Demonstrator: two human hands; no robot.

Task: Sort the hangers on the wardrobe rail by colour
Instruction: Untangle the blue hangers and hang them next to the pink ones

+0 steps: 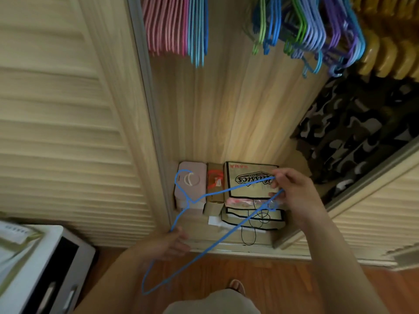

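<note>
The fingers [275, 177] of the right hand [292, 189] are pinching one shoulder end of a blue hanger [217, 192], while the left hand [172, 242] is gripping the opposite shoulder, fingers curled round the wire. The hanger is lying off the rail, held low and slanted in front of the wardrobe floor, hook pointing towards the door. Both forearms are reaching forward and down. Judging by this, a carry is under way: the next move is calling for lifting the hook beside the blue group [198, 30], next to the pink hangers [165, 26], well clear of the mixed bunch [306, 32].
</note>
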